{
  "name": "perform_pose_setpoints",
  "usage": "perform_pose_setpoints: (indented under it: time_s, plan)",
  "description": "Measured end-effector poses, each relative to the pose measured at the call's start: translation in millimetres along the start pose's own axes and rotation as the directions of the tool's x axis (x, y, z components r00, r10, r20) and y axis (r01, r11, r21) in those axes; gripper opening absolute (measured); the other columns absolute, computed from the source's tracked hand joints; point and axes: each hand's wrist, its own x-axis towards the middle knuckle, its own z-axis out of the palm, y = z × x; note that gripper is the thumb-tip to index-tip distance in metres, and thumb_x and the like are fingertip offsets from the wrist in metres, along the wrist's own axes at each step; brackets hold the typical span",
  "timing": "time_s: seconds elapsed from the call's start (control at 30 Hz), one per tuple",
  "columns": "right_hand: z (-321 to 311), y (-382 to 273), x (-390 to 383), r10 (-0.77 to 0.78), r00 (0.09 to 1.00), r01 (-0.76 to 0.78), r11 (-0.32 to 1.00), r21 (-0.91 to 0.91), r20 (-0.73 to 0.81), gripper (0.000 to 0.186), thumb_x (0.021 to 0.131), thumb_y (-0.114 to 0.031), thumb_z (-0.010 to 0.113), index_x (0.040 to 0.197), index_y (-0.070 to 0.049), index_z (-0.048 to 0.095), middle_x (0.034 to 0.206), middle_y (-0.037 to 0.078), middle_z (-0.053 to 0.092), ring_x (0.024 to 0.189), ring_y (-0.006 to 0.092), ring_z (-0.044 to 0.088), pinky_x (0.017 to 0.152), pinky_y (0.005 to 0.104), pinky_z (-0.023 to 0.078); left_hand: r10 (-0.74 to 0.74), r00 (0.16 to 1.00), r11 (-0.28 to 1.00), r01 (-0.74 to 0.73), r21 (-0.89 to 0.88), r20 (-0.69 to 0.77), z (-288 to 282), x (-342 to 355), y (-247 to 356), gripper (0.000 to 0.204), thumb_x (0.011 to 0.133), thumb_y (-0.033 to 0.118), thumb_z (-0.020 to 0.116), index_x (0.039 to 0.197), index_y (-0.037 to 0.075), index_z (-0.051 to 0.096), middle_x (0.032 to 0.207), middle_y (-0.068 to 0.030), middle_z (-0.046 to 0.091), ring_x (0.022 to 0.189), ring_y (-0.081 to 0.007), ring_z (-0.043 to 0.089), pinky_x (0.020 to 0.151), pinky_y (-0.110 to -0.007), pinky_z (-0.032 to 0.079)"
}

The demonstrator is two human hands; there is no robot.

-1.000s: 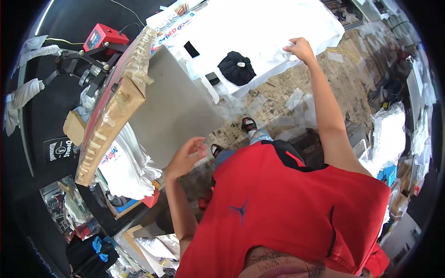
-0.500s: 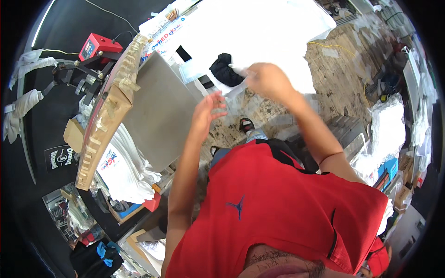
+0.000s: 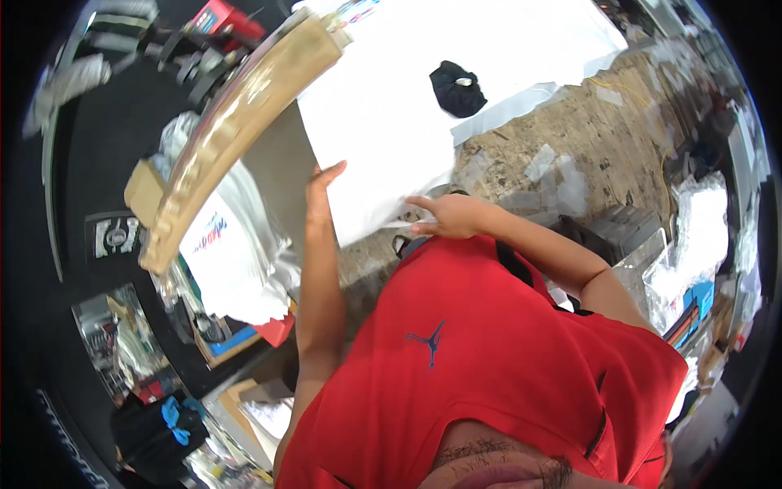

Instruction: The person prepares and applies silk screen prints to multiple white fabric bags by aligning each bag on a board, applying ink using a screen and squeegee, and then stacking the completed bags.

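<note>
A broad white cloth (image 3: 375, 147) stretches from the white-covered table toward my body, its near edge sagging a little. My left hand (image 3: 322, 191) is at the cloth's left edge, thumb along it; its other fingers are partly hidden. Near the lower right corner, my right hand (image 3: 452, 216) pinches the cloth's edge between thumb and fingers. Beyond both hands, a bunched black cloth (image 3: 459, 96) with a small white spot lies on the white surface. Part of a flat grey board (image 3: 281, 159) shows to the left of the white cloth.
A long frame edged with brown tape (image 3: 244, 122) rises at the left, near a red box-shaped device (image 3: 224, 23). Below it hang printed white shirts (image 3: 232, 253). Clear plastic scraps lie on the worn wooden floor (image 3: 586, 130). Plastic-wrapped goods (image 3: 688, 220) stand at the right.
Both hands have come down toward my body, and the white cloth now covers much of the grey board. My right hand has left the black cloth's side. The whole view has shifted slightly.
</note>
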Motion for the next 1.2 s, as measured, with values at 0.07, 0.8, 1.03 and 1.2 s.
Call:
perform_pose_setpoints:
  time_s: [0.07,0.8,1.03,1.2]
  plan:
    - [25,-1,10,0.02,0.995,-0.015,0.998,-0.063,0.093,0.068,0.1,-0.059,0.046,0.142,-0.006,0.045,0.115,0.028,0.066,0.109,0.0458,0.062,0.095,0.0503,0.047,0.051,0.997,0.999,-0.05,0.009,-0.062,-51,-11,-5,0.047,0.084,0.013,0.072,0.125,-0.003,0.056,0.105,-0.0137,0.068,0.091,-0.0254,0.068,0.082,-0.036,0.056]
    - [10,-69,130,-0.239,0.506,-0.296,0.855,-0.427,-0.829,0.082,0.08,-0.035,0.084,0.143,-0.001,0.044,0.136,0.024,0.054,0.11,0.0307,0.062,0.096,0.0407,0.049,0.417,0.906,0.902,-0.422,-0.093,-0.068,-141,-80,-3,0.021,0.087,0.0,0.069,0.108,0.002,0.067,0.1,-0.0046,0.069,0.087,-0.0129,0.065,0.075,-0.026,0.053]
    - [-59,-126,49,0.141,0.936,0.224,0.465,0.857,-0.322,0.056,0.092,-0.022,0.069,0.135,0.009,0.051,0.121,0.021,0.066,0.106,0.0276,0.067,0.091,0.0368,0.055,0.49,0.569,0.482,-0.808,0.339,0.66,-2,-136,63,0.031,0.09,0.009,0.069,0.12,0.003,0.062,0.132,-0.0152,0.061,0.129,-0.0231,0.053,0.108,-0.036,0.042]
    - [-60,-45,21,0.242,0.939,0.216,0.135,0.967,-0.243,0.048,0.093,-0.018,0.066,0.13,0.01,0.053,0.118,0.021,0.066,0.107,0.0263,0.067,0.091,0.0352,0.056,0.439,0.845,0.881,-0.337,0.331,-0.307,-81,-104,11,0.035,0.092,0.025,0.073,0.118,0.005,0.062,0.127,-0.0112,0.063,0.12,-0.0195,0.057,0.099,-0.032,0.045]
